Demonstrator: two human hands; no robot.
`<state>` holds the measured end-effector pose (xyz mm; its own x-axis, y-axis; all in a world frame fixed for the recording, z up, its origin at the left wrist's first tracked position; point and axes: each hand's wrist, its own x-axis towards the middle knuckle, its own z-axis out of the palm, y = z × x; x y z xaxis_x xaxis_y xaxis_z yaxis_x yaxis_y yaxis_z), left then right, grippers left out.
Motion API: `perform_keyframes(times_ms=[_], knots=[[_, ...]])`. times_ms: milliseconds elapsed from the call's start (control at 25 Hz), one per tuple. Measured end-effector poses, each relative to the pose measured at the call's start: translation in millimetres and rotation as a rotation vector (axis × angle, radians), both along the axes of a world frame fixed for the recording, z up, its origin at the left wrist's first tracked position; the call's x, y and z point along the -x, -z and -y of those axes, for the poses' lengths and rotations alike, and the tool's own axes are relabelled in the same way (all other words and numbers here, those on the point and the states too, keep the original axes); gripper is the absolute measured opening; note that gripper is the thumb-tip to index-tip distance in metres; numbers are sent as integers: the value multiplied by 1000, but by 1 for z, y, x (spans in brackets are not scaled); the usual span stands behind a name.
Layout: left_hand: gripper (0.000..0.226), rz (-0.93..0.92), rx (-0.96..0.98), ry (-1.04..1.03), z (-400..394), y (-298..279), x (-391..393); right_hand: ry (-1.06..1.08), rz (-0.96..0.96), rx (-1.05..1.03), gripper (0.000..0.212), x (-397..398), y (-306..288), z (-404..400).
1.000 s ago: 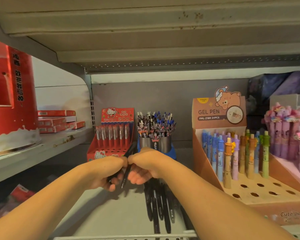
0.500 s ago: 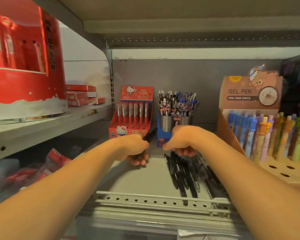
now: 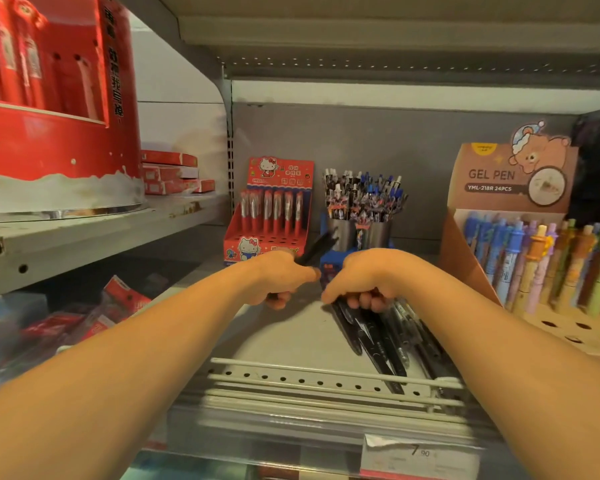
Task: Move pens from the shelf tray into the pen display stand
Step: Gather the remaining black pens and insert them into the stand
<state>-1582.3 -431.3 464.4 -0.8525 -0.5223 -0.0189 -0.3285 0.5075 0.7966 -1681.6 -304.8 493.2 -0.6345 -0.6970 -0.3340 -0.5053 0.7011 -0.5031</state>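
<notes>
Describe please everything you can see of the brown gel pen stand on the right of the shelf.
The gel pen stand looks like brown cardboard. Its upright back card reads "GEL PEN" and shows a cartoon bear in a cap. A sloped, lighter base has round holes: the back rows hold upright pastel pens in blue, purple, orange and green, while several front holes are empty. It stands on the shelf to the right of the right hand, which does not touch it.

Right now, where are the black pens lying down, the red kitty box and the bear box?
black pens [image 3: 371,336], head view, middle of the pile
red kitty box [image 3: 280,173], head view, top card
bear box [image 3: 492,180], head view, printed card
</notes>
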Motion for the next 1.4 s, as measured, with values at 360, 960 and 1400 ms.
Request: perform_keyframes(times_ms=[360, 960, 1400], knots=[[32, -213, -224, 193, -10, -12, -4, 136, 410, 742, 20, 11, -6, -1], [12, -268, -137, -54, -3, -11, -3, -80, -300, -157, 29, 23, -10, -16], [16, -236, 14, -53, 0, -8, 0, -64, -448, -209, 28, 9, -3, -13]])
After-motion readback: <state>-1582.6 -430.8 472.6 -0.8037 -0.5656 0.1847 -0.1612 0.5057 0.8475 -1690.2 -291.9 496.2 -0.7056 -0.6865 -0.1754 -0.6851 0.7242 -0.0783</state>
